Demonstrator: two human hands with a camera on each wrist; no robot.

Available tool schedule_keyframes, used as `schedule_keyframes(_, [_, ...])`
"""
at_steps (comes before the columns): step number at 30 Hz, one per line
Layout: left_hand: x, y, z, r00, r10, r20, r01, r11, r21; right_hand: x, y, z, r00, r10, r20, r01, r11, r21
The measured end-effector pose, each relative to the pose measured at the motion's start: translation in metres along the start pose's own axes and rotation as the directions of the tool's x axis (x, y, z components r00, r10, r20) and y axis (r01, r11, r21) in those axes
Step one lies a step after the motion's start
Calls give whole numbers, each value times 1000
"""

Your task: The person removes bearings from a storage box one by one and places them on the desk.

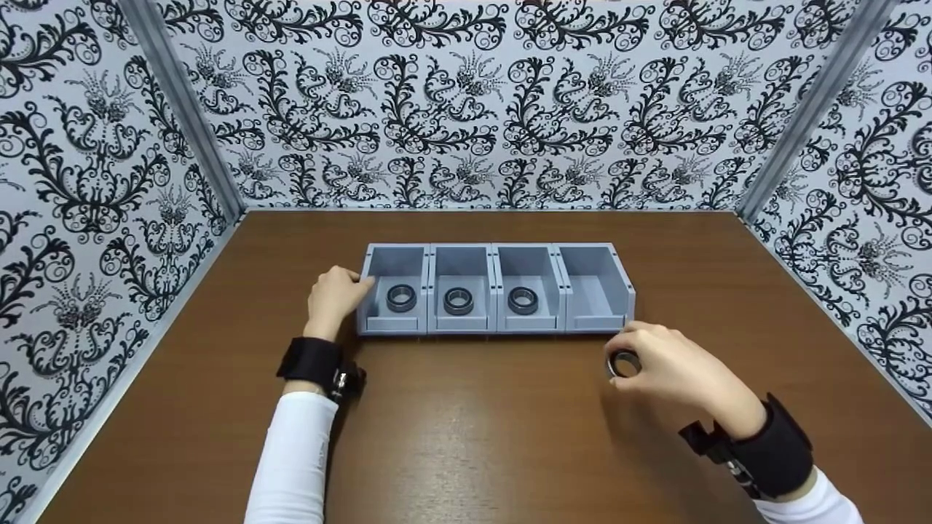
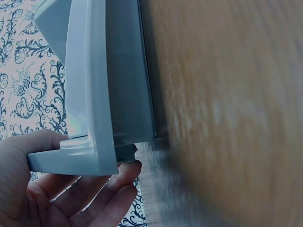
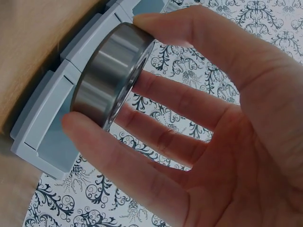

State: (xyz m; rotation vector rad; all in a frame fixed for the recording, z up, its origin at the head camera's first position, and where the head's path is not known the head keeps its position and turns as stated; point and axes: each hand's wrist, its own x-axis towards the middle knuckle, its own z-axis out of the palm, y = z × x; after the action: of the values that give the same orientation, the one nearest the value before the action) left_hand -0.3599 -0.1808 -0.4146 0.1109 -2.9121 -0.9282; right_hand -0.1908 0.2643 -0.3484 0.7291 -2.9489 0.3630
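My right hand (image 1: 666, 364) pinches a ball bearing (image 3: 106, 73) between thumb and index finger, its smooth steel outer ring facing the right wrist camera. It is just in front of the right end of a row of joined grey bins (image 1: 462, 325). With the thumb over the wall and the fingers along its outer side, my left hand (image 1: 336, 295) grips the leftmost bin (image 2: 97, 94). One bearing (image 1: 401, 298) lies flat in that bin. Another bearing (image 1: 458, 300) lies in the second bin, and a further bearing (image 1: 523, 300) in the third.
The bins stand on a brown wooden table (image 1: 451, 422). Patterned black-and-white panels (image 1: 466, 109) close off the back and both sides, with grey metal posts (image 1: 182, 102) at the corners. A black strap with a camera is on each wrist.
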Motion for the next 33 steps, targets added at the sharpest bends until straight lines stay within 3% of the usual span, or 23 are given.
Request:
schedule_keyframes(16, [1,1,0,1000,-23,15,23,1000,-5,-7,-3,8,1000,5,27,-5,1000,-4])
schedule_keyframes(33, [-2,2,0,1000,-14,-3,14,1000,-9,-15,1,19,997,-68,36,68,998,-4])
